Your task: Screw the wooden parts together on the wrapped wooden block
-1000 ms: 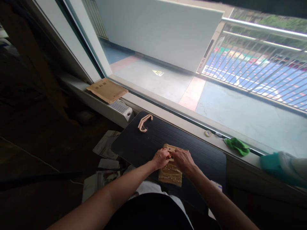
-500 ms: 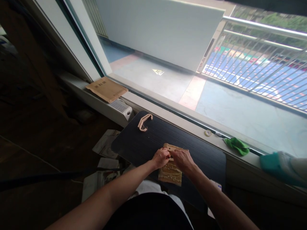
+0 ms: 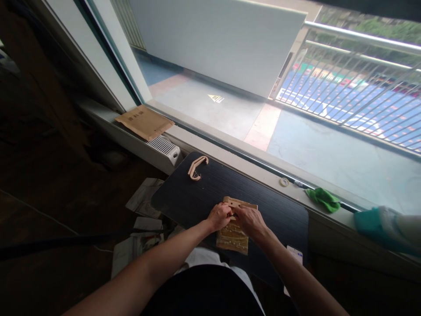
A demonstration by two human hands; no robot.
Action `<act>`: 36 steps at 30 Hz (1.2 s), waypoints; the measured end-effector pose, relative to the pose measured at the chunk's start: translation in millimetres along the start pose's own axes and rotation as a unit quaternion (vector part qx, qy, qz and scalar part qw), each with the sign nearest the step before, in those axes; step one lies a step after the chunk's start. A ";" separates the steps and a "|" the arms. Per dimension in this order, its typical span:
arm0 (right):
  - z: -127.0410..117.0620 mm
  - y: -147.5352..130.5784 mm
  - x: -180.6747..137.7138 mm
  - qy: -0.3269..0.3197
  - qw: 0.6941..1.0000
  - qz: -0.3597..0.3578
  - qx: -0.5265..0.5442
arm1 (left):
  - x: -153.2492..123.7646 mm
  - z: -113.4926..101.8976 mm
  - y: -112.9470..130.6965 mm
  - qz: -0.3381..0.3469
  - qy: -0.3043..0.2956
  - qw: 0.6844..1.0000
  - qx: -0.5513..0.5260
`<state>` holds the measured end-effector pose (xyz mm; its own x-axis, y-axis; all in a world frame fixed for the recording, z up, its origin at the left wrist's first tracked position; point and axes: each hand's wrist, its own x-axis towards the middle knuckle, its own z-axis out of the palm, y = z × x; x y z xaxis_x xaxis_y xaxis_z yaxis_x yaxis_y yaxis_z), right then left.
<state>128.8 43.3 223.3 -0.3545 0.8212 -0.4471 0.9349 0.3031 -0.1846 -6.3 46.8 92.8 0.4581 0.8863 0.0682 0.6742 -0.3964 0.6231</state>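
Observation:
My left hand (image 3: pixel 219 217) and my right hand (image 3: pixel 251 223) meet at the near part of a dark table (image 3: pixel 176 199). The fingers of both are bent and drawn together over a light-brown piece with small dark holes (image 3: pixel 233 204). What the fingertips pinch is hidden between them. Below the hands lies a crinkled, yellowish-brown sheet or packet (image 3: pixel 232 241), shiny in spots. Farther off, by the table's far left corner, rests a bent, pale wood-coloured bracket-like piece (image 3: pixel 194 168), apart from both hands.
A phone (image 3: pixel 296 253) lies at the table's right edge, partly behind my right forearm. Along the window sill (image 3: pixel 263 170) are a tape roll (image 3: pixel 284 181), a green cloth (image 3: pixel 322 199) and a teal object (image 3: pixel 368 226). A brown envelope (image 3: pixel 144 122) covers part of a radiator (image 3: pixel 164 149).
The fingers shift only slightly over the light-brown piece, both hands staying together. The whole view has moved a little, and more of the phone shows beside my right forearm.

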 end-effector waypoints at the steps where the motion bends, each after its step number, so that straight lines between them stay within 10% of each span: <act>1: 0.0 0.4 -0.1 -0.001 1.000 0.003 0.004 | -0.9 -0.8 0.6 -0.005 -0.001 1.000 -0.014; 25: 8.9 11.2 -3.8 0.002 0.997 0.025 0.079 | -13.3 16.2 1.1 -0.118 0.105 0.983 -0.092; 36: 1.6 13.5 0.4 -0.019 0.997 0.032 0.064 | -7.8 14.2 -13.3 -0.062 0.061 0.989 -0.118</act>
<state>141.2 47.0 219.2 -0.2971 0.8171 -0.4941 0.9468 0.1849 -0.2635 -10.6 41.7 72.9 0.2980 0.9524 0.0640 0.5597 -0.2286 0.7965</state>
